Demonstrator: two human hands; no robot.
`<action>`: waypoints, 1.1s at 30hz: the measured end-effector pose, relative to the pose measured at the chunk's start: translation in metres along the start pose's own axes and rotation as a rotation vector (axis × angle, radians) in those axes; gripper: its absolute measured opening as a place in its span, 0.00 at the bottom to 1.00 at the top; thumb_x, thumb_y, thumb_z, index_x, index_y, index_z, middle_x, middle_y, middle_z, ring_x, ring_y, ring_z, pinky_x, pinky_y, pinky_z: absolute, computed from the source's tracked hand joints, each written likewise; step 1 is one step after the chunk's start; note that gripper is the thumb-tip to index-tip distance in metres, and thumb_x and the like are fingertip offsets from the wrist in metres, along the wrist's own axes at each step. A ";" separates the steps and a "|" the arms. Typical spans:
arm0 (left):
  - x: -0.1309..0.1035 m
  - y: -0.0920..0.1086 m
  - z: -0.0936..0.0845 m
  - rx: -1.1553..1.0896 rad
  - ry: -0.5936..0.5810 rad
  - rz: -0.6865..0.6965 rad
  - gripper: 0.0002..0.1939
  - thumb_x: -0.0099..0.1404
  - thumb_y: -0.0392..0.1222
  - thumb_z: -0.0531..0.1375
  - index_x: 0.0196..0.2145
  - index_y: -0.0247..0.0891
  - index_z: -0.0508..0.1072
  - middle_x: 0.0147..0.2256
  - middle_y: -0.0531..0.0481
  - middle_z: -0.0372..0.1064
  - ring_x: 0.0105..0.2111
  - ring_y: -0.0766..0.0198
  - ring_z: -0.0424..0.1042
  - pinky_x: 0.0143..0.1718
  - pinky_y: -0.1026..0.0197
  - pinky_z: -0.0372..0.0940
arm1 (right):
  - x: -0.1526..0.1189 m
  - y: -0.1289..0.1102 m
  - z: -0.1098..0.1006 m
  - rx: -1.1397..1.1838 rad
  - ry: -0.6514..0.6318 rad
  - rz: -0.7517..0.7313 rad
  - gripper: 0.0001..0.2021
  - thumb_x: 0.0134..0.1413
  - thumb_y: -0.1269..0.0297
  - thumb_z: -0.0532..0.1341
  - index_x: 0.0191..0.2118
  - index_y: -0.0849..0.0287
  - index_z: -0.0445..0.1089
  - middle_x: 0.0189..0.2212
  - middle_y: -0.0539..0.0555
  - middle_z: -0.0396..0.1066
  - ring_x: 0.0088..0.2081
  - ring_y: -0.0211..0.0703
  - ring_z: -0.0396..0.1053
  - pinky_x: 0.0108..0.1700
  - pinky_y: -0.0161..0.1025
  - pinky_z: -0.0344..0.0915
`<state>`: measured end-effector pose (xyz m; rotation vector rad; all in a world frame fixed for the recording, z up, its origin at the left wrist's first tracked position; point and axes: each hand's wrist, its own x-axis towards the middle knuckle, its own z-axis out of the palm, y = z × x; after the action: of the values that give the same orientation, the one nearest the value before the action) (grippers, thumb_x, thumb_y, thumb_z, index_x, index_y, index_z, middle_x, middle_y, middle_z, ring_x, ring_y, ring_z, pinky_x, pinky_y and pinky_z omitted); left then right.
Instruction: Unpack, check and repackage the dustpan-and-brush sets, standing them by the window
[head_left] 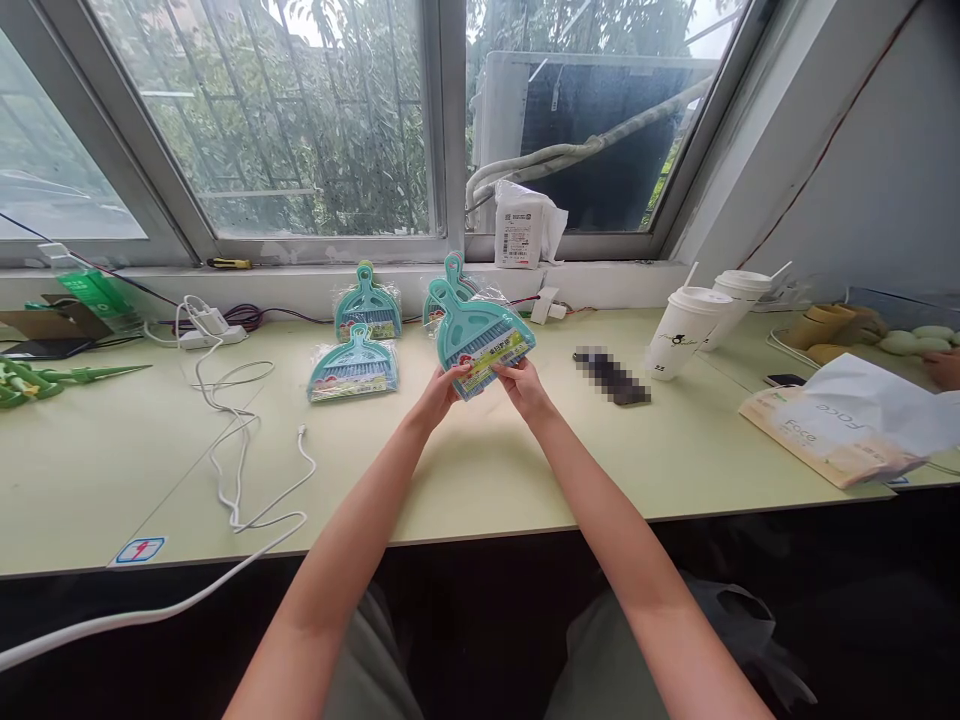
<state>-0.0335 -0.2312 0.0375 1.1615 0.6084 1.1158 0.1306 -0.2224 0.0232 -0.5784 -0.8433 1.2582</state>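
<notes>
A teal dustpan-and-brush set (480,335) in clear wrap is held up over the table, its handle tilted to the upper left. My left hand (439,395) grips its lower left edge, the thumb on the label. On its lower right edge my right hand (523,388) is closed, thumb also in front. Behind it stand more wrapped sets (452,275), partly hidden, against the sill. To the left, one wrapped set (358,367) lies on the table, and others (366,303) lean behind it.
White cables and a power strip (212,335) lie at the left of the pale table (480,490). On the right are a blurred dark object (613,378), two white cups (686,335) with straws, and a tissue pack (832,430). A white package (519,230) stands on the sill.
</notes>
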 end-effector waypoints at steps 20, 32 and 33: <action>-0.002 -0.002 -0.001 0.047 -0.015 -0.001 0.30 0.57 0.40 0.62 0.57 0.42 0.59 0.58 0.42 0.60 0.55 0.49 0.63 0.45 0.46 0.71 | -0.003 -0.009 0.002 -0.056 -0.002 0.082 0.22 0.36 0.75 0.68 0.43 0.59 0.69 0.45 0.54 0.73 0.53 0.48 0.68 0.60 0.46 0.63; 0.015 0.002 -0.060 -0.116 0.252 0.021 0.26 0.56 0.38 0.60 0.53 0.37 0.60 0.51 0.42 0.66 0.42 0.56 0.75 0.39 0.59 0.72 | -0.001 -0.036 -0.026 -0.659 -0.040 -0.062 0.26 0.45 0.66 0.68 0.53 0.57 0.68 0.55 0.60 0.66 0.53 0.52 0.68 0.57 0.52 0.64; 0.014 0.004 -0.063 -0.119 0.264 -0.003 0.24 0.57 0.39 0.59 0.52 0.37 0.61 0.50 0.42 0.67 0.42 0.57 0.75 0.37 0.62 0.72 | -0.001 -0.034 -0.025 -0.766 0.002 -0.223 0.30 0.43 0.69 0.68 0.55 0.53 0.67 0.59 0.58 0.61 0.58 0.53 0.63 0.59 0.54 0.61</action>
<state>-0.0829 -0.1934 0.0221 0.9173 0.7356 1.2962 0.1707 -0.2291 0.0345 -1.0543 -1.3547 0.7020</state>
